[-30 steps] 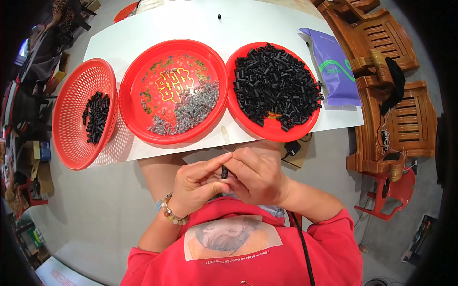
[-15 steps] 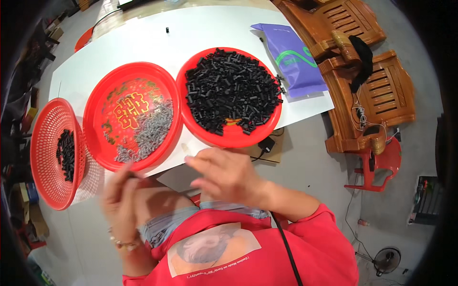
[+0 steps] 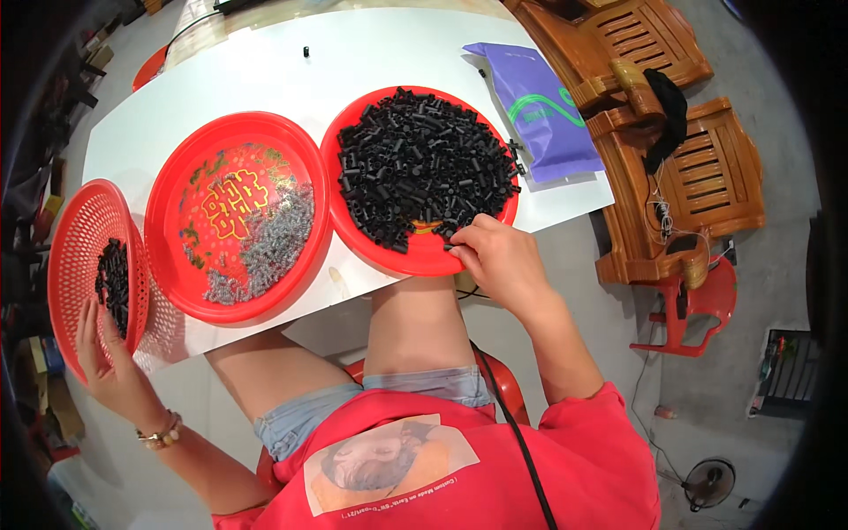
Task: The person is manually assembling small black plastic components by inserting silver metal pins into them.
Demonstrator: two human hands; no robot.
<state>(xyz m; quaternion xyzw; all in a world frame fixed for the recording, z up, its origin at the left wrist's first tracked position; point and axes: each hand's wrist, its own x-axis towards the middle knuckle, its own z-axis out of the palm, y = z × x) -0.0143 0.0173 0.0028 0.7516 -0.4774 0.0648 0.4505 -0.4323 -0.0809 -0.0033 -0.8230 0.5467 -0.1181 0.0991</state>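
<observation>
Left hand (image 3: 110, 367) sits at the near rim of the red basket (image 3: 75, 265), fingers spread loose and open, palm toward the mesh, nothing pinched. The basket is tilted on its side at the table's left edge, a small clump of finished black pieces (image 3: 112, 284) inside, just above the fingertips.

Middle plate (image 3: 237, 216) holds grey screws (image 3: 265, 252) heaped at its near-right part; neither hand is on it.

Right plate (image 3: 415, 256) carries the big heap of black parts (image 3: 424, 168). Right hand (image 3: 496, 258) is at that plate's near-right rim, fingertips drawn together and pointing up-left into the heap's edge; cannot tell whether a part is already pinched, the fingertips hide it. The heap lies directly ahead and left of this hand, touching or nearly so, so the right hand is far nearer to the parts than the left.

Purple bag (image 3: 539, 110) lies on the white table (image 3: 371, 53) beyond, right of the plate, untouched.
</observation>
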